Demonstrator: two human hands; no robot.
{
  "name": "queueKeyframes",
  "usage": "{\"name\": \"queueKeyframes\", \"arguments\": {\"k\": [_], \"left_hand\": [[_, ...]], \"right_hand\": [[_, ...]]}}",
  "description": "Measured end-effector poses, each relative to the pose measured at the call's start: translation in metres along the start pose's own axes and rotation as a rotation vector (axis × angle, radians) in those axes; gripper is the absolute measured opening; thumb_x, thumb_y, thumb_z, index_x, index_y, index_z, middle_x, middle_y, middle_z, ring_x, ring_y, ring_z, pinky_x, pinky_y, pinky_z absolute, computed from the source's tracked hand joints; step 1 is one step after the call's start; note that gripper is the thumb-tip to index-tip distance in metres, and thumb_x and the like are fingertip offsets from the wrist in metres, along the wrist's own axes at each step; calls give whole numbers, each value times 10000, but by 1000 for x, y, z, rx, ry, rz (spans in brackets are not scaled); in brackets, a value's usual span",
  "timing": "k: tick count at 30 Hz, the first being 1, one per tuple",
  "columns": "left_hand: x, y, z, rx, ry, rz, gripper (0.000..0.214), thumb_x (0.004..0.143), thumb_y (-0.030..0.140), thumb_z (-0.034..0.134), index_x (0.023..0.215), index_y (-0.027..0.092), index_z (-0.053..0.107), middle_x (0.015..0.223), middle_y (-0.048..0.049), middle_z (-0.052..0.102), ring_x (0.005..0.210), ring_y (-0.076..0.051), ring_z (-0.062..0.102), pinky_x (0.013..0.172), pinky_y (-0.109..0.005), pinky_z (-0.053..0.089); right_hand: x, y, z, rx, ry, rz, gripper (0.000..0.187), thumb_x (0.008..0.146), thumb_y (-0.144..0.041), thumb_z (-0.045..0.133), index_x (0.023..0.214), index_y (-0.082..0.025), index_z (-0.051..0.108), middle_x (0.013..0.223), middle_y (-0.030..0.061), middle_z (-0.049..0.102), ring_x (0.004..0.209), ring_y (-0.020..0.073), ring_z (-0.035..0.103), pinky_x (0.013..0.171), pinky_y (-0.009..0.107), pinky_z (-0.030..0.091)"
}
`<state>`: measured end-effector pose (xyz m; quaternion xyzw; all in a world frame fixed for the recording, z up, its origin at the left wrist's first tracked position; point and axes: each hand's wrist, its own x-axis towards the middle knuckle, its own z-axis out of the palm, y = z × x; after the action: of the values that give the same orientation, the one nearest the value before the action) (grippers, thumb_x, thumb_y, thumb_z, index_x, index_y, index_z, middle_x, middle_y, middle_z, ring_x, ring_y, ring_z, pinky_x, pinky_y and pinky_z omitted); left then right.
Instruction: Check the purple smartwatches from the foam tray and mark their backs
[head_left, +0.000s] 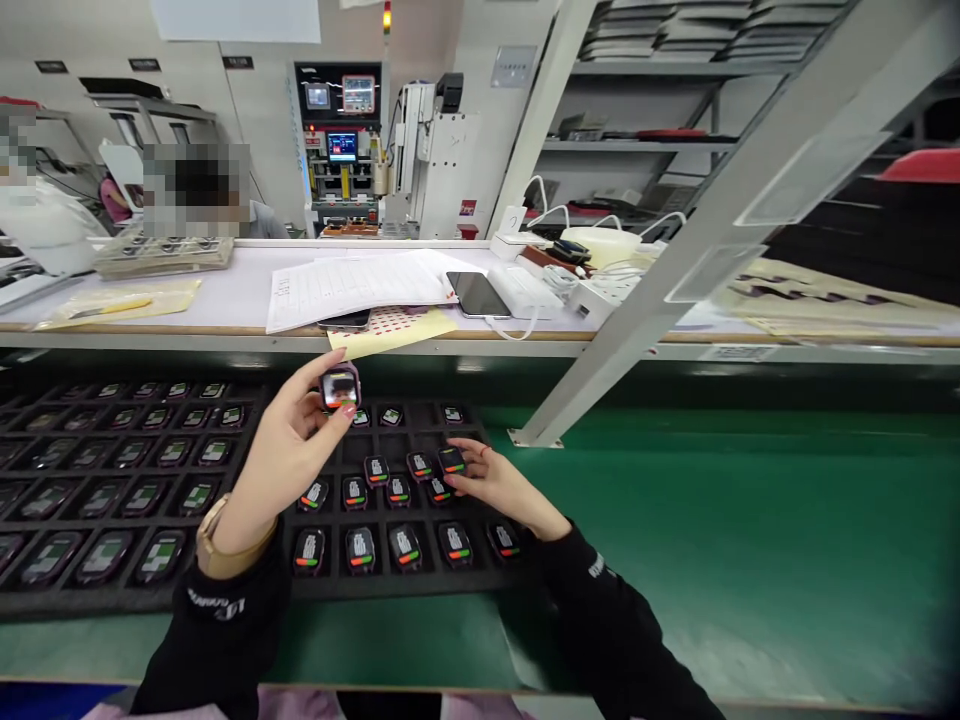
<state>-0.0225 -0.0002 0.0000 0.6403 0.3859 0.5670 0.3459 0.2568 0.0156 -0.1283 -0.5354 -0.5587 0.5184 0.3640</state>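
Observation:
Between the thumb and fingers of my left hand (289, 440) is a small smartwatch body (340, 388), raised over the back of the right black foam tray (345, 452). Its dark screen faces me and shows a reflection, with red and green at the lower edge. My right hand (499, 485) pinches another smartwatch body (451, 460) at the tray's right side. Below it, a further watch (439, 490) lies partly behind my fingers. Several more watches, such as the front one (361, 549), lie in the tray's compartments with lit screens showing white, red and green.
A second foam tray (127, 420) of watches stands at the left on the green bench (712, 560). The shelf behind holds papers (352, 290), a phone (478, 295) and white charging cables (600, 285). A slanted metal post (600, 370) rises right of my hands. Another person sits beyond the shelf.

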Motion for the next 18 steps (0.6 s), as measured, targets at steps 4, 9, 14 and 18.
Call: {"name": "queueKeyframes", "arguments": {"k": [4, 9, 14, 18], "left_hand": [[-3, -7, 2, -7, -54, -62, 587, 831, 293, 750, 1386, 226, 573, 1277, -105, 663, 1038, -208, 661, 764, -263, 587], [-7, -8, 2, -23, -100, -89, 606, 863, 264, 732, 1435, 281, 534, 1313, -85, 637, 999, -175, 635, 741, -238, 560], [-12, -1, 8, -45, -154, -109, 572, 899, 275, 712, 1442, 301, 534, 1293, -64, 646, 952, -146, 628, 784, -229, 559], [-13, 4, 13, -83, -157, -103, 447, 960, 328, 631, 1398, 257, 582, 1251, -75, 675, 921, -148, 651, 882, -282, 581]], "right_hand": [[4, 21, -10, -501, 104, -115, 529, 774, -234, 773, 1282, -145, 653, 960, 87, 676, 902, 284, 687, 896, 477, 587], [9, 13, -11, -640, 224, -278, 411, 845, -341, 725, 1217, -168, 704, 1162, 156, 650, 1130, 365, 629, 972, 521, 534], [-5, -58, 12, -316, 270, -570, 297, 1008, -365, 557, 1230, -218, 689, 1111, 92, 700, 973, 247, 679, 912, 410, 547], [-18, -114, 36, -256, 173, -827, 229, 1028, -265, 558, 1199, -212, 700, 1109, 70, 704, 997, 205, 669, 911, 341, 533]]}}
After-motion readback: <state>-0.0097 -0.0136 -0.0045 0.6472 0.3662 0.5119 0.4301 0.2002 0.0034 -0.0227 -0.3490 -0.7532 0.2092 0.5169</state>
